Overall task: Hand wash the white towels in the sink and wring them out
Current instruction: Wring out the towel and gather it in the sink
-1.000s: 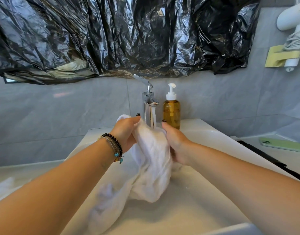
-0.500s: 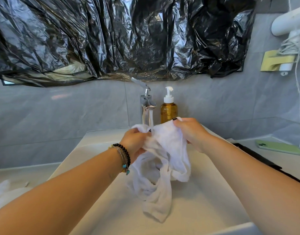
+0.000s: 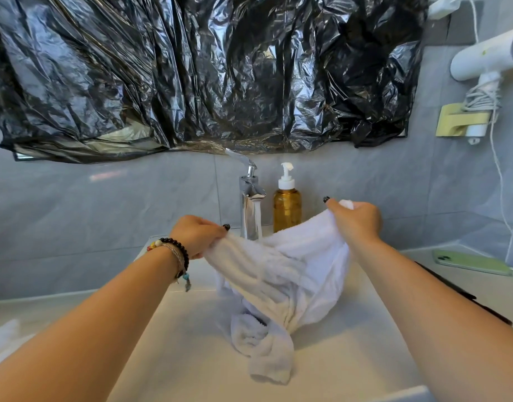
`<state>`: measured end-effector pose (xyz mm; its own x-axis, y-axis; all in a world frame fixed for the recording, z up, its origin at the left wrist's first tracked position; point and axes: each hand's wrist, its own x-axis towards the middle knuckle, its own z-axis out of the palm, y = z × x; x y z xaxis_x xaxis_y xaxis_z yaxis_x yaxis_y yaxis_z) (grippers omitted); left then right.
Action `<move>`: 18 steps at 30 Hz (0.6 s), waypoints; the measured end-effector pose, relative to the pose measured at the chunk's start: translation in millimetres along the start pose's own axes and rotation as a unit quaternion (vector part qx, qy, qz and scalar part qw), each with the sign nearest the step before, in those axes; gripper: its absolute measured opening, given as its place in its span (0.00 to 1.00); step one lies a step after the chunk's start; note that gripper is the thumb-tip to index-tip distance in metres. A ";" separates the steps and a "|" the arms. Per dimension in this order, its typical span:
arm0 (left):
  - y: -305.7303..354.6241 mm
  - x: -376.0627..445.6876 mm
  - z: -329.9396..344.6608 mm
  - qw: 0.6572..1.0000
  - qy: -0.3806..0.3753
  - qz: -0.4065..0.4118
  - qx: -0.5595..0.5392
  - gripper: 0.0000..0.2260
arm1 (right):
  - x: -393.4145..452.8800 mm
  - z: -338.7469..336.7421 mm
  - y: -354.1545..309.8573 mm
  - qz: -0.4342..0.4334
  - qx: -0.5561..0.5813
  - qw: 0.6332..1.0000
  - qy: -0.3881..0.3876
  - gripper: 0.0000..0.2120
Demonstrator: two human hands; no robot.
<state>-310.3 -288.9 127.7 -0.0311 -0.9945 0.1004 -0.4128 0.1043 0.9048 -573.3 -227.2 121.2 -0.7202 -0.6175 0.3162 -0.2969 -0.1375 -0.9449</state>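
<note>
1. Head view: a white towel [image 3: 281, 274] is held above the white sink [image 3: 350, 352], stretched between two hands. Open basin floor lies in front of the hanging cloth and to either side of it; the sink's near rim crosses the bottom right corner of the frame.
2. Left hand [image 3: 198, 236]: its fingers are curled round the towel's left end, just left of the chrome faucet [image 3: 250, 204]. A beaded bracelet [image 3: 177, 250] sits on the wrist.
3. Right hand [image 3: 355, 217]: its fingers are clenched on the towel's right end, with a tuft of cloth showing above the knuckles. It is higher than the left hand and just right of the amber pump bottle [image 3: 287, 206].
4. Water runs from the faucet spout behind the towel's upper edge.
5. Surface and room: pale counter flanks the sink. A green phone [image 3: 471, 262] lies on the right counter, well apart from the hands. Grey tiles cover the wall; crumpled black plastic sheeting [image 3: 206, 71] hangs over the upper wall. A white hair dryer [image 3: 487, 55] rests in a yellow wall holder [image 3: 455, 123] at upper right.
6. Orientation: the towel's held edge runs left to right, rising toward the right hand. The rest sags in folds, and a twisted tail hangs down toward the basin floor; whether the tail touches it cannot be told.
</note>
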 end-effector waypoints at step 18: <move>-10.7 -5.7 -23.6 0.965 -0.117 0.152 0.181 0.10 | -10.2 3.7 3.8 0.038 0.096 0.963 -0.249 0.07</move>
<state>-284.3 -284.0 127.3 -0.3882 -0.8986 0.2045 -0.6414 0.4228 0.6402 -564.8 -224.3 114.1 -0.3309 -0.9196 0.2117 -0.0991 -0.1892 -0.9769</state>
